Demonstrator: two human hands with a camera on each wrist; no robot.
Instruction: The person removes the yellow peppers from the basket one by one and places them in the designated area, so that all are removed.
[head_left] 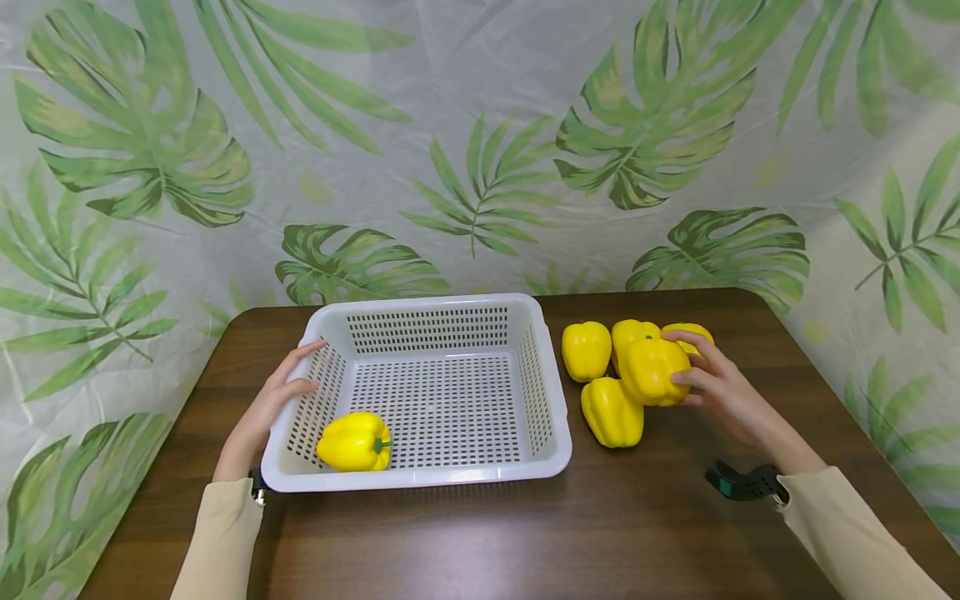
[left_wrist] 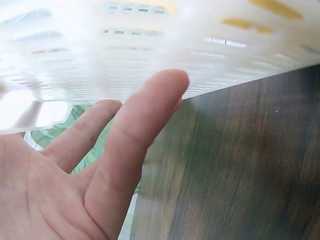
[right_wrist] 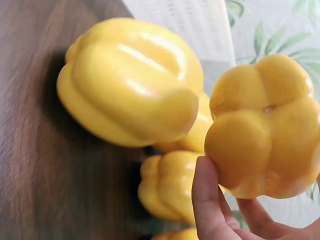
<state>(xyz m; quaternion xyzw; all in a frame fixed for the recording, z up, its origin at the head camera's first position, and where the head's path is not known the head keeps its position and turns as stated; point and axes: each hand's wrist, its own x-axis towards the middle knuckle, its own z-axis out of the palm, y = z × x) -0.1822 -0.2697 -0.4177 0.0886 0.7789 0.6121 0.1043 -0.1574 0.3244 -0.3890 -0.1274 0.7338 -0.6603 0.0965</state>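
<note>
My right hand (head_left: 726, 390) holds a yellow bell pepper (head_left: 655, 372) by its right side, above other yellow peppers. The right wrist view shows the lobed bottom of this bell pepper (right_wrist: 267, 107), with fingers (right_wrist: 206, 192) against it. Close beside it, another yellow pepper (right_wrist: 130, 82) lies on the table. My left hand (head_left: 272, 404) is at the left side of a white perforated plastic basket (head_left: 431, 477), fingers reaching to its rim. In the left wrist view its thumb (left_wrist: 142, 127) is extended, overlapping the basket's wall (left_wrist: 200, 65). One yellow pepper (head_left: 352, 442) lies in the basket's front left corner.
Several yellow peppers are grouped right of the basket, among them one at the left (head_left: 587, 351) and one nearer the front (head_left: 613, 414). A brown wooden table (head_left: 480, 542) carries everything. Behind it hangs a leaf-patterned cloth (head_left: 495, 75). Dark bands circle both wrists.
</note>
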